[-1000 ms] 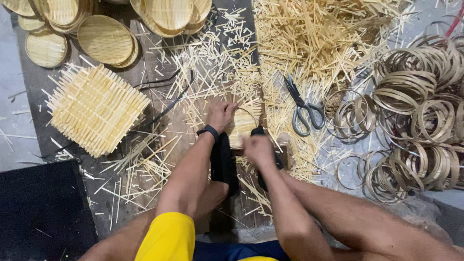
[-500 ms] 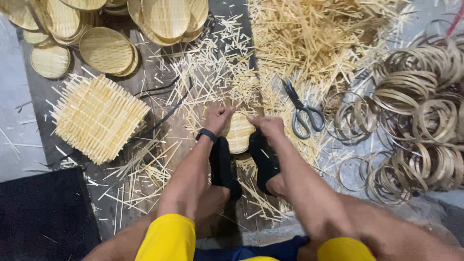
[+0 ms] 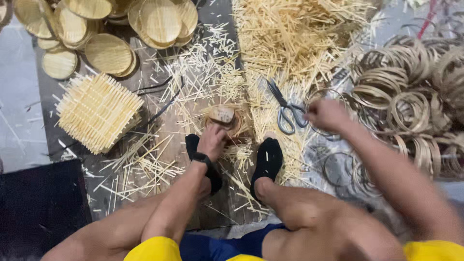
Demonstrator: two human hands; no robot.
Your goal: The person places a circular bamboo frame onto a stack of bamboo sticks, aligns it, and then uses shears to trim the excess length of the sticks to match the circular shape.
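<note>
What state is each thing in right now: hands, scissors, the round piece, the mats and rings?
left hand: resting on the round woven piece, grip unclear
right hand: blurred, over the rings beside the scissors
round woven piece: flat on the board, small block on top
scissors: lying closed, untouched
square woven mats: stacked
round trays: piled, overlapping
bamboo rings: heaped loosely

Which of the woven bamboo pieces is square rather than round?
The square mat, lying alone left of the left hand. It has straight edges with splint ends sticking out; the round discs are piled at the top.
</note>
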